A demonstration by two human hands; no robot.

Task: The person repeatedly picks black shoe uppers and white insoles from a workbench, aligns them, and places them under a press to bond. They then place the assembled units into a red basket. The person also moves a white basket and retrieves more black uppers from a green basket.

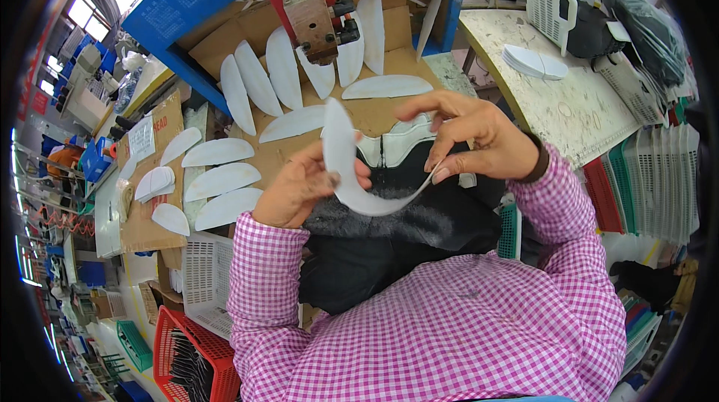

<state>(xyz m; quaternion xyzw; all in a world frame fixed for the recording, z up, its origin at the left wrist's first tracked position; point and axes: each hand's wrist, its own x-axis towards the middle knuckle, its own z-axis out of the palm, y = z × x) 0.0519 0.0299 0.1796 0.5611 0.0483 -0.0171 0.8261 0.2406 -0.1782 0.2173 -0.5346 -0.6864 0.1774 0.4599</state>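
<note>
A thin white half-moon sheet (353, 192) is bent into a curve between my two hands. My left hand (303, 181) grips its left part, fingers behind and thumb along the near side. With thumb and fingertips, my right hand (475, 136) pinches the right tip. Beneath, a black cloth (427, 215) dusted with pale powder covers my lap. A white scalloped piece (404, 140) with a dark slit lies just beyond the held sheet, partly hidden by my hands. More white half-moon sheets (283, 68) lean in a row against cardboard, and others lie flat on the bench.
A red and metal machine head (311, 16) hangs over the bench inside a blue frame (176, 16). A stack of white sheets (535, 62) sits on the right table (592, 113). Left stand a white basket (206, 274) and a red basket (168, 327) holding dark pieces.
</note>
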